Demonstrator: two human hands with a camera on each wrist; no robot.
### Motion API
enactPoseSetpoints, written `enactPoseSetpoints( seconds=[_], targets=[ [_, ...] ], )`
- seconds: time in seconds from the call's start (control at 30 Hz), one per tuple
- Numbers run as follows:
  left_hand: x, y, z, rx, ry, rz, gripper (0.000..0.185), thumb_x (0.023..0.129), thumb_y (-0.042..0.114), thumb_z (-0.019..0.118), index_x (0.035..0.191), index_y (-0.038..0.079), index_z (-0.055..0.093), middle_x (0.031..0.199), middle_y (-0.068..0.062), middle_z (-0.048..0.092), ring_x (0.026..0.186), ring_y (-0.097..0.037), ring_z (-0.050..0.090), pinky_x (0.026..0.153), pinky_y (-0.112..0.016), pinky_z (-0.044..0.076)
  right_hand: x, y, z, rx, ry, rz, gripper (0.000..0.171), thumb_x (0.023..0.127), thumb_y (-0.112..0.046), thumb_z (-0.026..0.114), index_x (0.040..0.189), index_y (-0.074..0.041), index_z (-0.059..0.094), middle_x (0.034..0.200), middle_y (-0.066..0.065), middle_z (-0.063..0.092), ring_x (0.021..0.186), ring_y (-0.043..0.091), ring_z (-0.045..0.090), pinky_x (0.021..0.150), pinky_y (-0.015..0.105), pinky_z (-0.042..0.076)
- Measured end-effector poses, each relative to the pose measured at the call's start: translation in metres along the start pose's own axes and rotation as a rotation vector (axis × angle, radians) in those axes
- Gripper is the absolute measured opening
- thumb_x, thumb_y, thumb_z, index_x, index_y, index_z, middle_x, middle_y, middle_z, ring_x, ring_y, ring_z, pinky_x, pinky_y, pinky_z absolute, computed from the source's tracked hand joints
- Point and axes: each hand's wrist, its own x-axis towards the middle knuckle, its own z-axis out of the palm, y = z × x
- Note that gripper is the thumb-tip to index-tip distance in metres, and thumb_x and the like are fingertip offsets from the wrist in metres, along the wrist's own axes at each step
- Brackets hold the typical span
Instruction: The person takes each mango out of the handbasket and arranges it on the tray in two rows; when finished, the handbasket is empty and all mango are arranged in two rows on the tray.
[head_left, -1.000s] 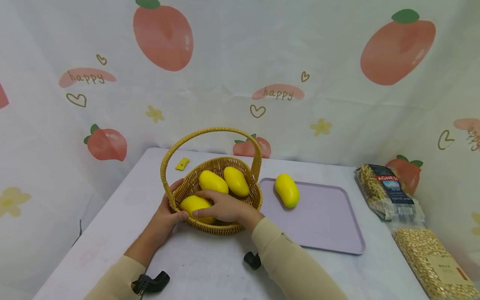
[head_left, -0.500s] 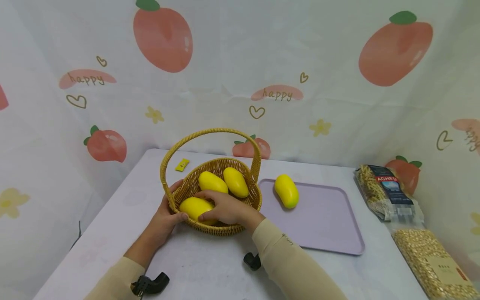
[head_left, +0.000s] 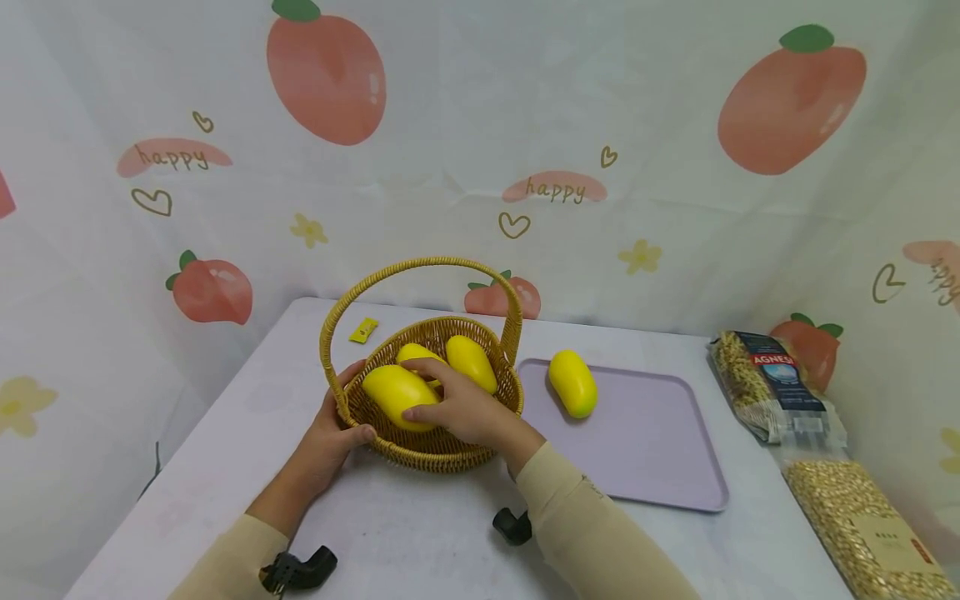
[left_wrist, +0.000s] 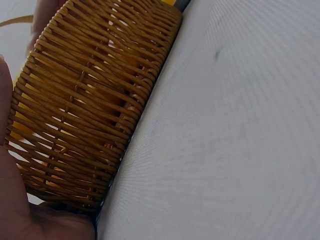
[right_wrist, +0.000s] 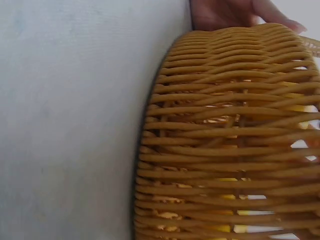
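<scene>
The right hand [head_left: 468, 410] is gripping a yellow mango [head_left: 396, 386], fingers curled over its top and thumb under its near end, and is holding it just above the near left part of the wicker basket [head_left: 450, 446]. Just behind that grip, two more mangoes [head_left: 471, 362] are lying inside the basket, one partly hidden by the held fruit. The left hand [head_left: 330, 433] is clasping the basket's near left rim, thumb lying along the outside weave and fingers wrapping the edge beside the held mango. The arched handle [head_left: 420, 265] is standing over both hands. In the left wrist view the woven wall [left_wrist: 95, 105] is filling the frame with the palm against it; the right wrist view is showing the same weave [right_wrist: 230, 140], with yellow fruit glimpsed through the gaps.

To the right of the grip, a lilac tray [head_left: 660, 450] is lying on the white table [head_left: 420, 542] with a fourth mango [head_left: 573, 382] resting at its far left corner. Well right of that, a pasta bag [head_left: 776, 383] is showing the brand "AGNESI", and a second grain-filled bag [head_left: 855, 525] is carrying a tan label too small to read. Behind the basket a small yellow packet [head_left: 363, 330] is lying. The backdrop cloth [head_left: 555, 187] is reading "happy" among printed peaches.
</scene>
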Motion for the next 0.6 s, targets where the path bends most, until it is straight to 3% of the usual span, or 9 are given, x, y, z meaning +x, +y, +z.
enactPoseSetpoints(
  seconds=[0.27, 0.6],
  targets=[
    [0.001, 0.000, -0.001, -0.023, 0.001, -0.005, 0.089, 0.087, -0.004, 0.066, 0.152, 0.034, 0.019, 0.152, 0.000, 0.025, 0.134, -0.026, 0.028, 0.101, -0.020, 0.032, -0.021, -0.001, -0.012, 0.047, 0.075, -0.046, 0.063, 0.084, -0.046, 0.071, 0.139, -0.046, 0.041, 0.134, -0.021, 0.043, 0.114, 0.011, 0.047, 0.097, 0.037, 0.039],
    [0.001, 0.000, -0.001, -0.044, 0.001, -0.011, 0.090, 0.086, -0.005, 0.067, 0.152, 0.033, 0.019, 0.153, -0.003, 0.021, 0.134, -0.030, 0.029, 0.100, -0.021, 0.033, -0.058, -0.001, -0.022, 0.260, 0.101, -0.135, 0.062, 0.086, -0.032, 0.073, 0.139, -0.042, 0.043, 0.132, -0.012, 0.046, 0.113, 0.021, 0.053, 0.089, 0.041, 0.046]
  ],
)
